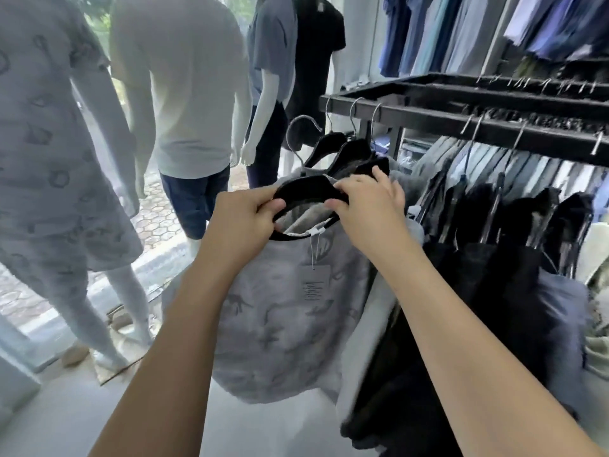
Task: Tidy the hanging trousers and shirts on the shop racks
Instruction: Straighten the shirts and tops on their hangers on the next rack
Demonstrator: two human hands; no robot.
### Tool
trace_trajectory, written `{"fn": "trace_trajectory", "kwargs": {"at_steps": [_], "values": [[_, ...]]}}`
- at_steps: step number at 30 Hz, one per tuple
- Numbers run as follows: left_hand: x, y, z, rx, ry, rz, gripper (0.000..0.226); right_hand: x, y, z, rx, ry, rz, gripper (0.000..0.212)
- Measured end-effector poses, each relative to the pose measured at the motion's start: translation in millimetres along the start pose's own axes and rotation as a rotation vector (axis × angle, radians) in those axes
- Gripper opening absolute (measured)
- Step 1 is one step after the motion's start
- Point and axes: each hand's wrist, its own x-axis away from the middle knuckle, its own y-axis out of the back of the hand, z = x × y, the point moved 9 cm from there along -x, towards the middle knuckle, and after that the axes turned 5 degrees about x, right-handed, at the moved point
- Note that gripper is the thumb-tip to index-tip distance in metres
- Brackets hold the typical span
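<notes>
A light grey printed shirt (290, 318) hangs from a black hanger (306, 191) at the left end of the black rack (461, 122). The hanger's metal hook (298, 130) is off the bar, to its left. My left hand (245, 222) grips the hanger's left shoulder. My right hand (369, 209) pinches its right shoulder at the shirt's collar. A white price tag (315, 282) dangles from the collar. Behind it, two more black hangers (346, 153) hang on the bar, followed by dark and pale garments (494, 225) to the right.
Several dressed mannequins (184, 103) stand at the left by the shop window. A higher rail of blue shirts (478, 31) runs along the back wall. Pale floor (66, 407) lies below left of the rack.
</notes>
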Motion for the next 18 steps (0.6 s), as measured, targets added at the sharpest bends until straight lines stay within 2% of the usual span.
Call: {"fn": "trace_trajectory", "kwargs": {"at_steps": [5, 9, 10, 14, 18], "values": [[-50.2, -31.3, -9.7, 0.064, 0.023, 0.003, 0.021, -14.7, 11.0, -46.5, -0.004, -0.150, 0.058, 0.040], [-78.0, -58.5, -28.2, 0.103, 0.006, 0.034, 0.022, -14.9, 10.4, -61.5, -0.107, -0.246, 0.115, 0.052], [-83.3, -66.6, -32.5, 0.115, 0.004, 0.050, 0.016, -15.5, 12.3, -62.7, -0.136, -0.274, 0.106, 0.051], [-99.4, -92.2, -52.2, 0.144, -0.039, 0.074, 0.018, -18.9, 17.0, -68.8, -0.238, -0.334, 0.061, 0.044], [-109.4, -124.0, -66.6, 0.222, -0.054, 0.181, 0.013, -18.7, 14.9, -76.8, -0.367, -0.389, 0.020, 0.042]]}}
